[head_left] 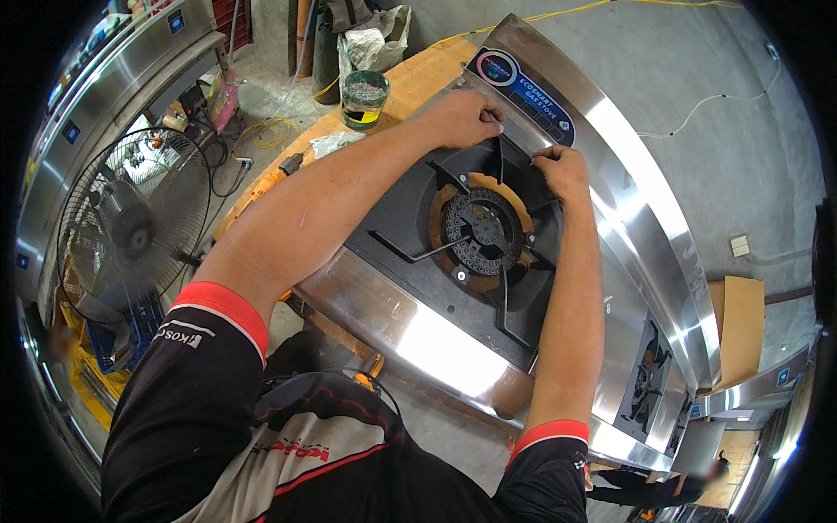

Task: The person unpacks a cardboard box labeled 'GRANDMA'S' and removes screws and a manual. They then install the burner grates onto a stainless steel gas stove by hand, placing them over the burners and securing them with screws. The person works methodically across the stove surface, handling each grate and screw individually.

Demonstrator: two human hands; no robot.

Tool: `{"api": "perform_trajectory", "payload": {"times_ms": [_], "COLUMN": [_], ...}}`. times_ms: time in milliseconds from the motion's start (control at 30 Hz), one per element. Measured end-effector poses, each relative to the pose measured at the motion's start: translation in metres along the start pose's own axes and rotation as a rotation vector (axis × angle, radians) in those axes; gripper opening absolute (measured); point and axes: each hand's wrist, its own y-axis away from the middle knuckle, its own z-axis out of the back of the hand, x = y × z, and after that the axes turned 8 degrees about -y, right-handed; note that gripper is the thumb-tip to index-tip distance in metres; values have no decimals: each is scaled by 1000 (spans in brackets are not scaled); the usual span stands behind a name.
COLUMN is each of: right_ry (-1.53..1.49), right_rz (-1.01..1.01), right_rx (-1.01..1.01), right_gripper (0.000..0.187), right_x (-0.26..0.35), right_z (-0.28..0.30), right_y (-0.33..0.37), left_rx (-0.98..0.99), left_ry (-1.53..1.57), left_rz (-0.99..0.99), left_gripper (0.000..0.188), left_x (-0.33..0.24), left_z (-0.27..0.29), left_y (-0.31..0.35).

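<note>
A stainless steel gas stove (397, 318) lies before me, with a black burner tray (392, 213) set in its top. Around the round burner (484, 231) stand black pot-support arms (514, 314). My left hand (466, 119) is at the tray's far edge, its fingers curled together in a pinch. Farther right along that edge, my right hand (562, 173) also has thumb and fingers pressed together. Whatever either one pinches is too small or hidden to make out. Just behind both hands is the blue and black label panel (527, 96) on the stove's raised back.
On the wooden table (427, 74) stand a tub (364, 98) of small pieces and an orange power drill (270, 179). A floor fan (135, 227) is at the left. The stove's second burner (645, 383) lies to the right, near a person (654, 490) at lower right.
</note>
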Motion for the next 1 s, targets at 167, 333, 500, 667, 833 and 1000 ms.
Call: {"api": "perform_trajectory", "payload": {"times_ms": [167,333,500,667,833,1000], "right_ry": [-31,-85,-40,-20,37,22], "right_rz": [-30,-63,-22,-4,1,-7], "right_rx": [0,14,3,-14,-16,10], "right_gripper": [21,19,19,20,20,20], "right_x": [2,1,5,6,8,10], "right_z": [1,2,-1,-1,-1,2], "right_y": [3,4,5,6,7,8], "left_rx": [-12,-20,-7,-7,-5,-11], "left_ry": [-9,-12,-6,-13,14,-15], "left_rz": [-13,-6,19,4,14,20], "left_gripper": [34,34,34,34,34,34], "left_x": [0,0,0,-1,-1,-2], "left_z": [-2,-3,-1,-2,-1,-1], "left_y": [0,-2,-1,-1,-1,0]}}
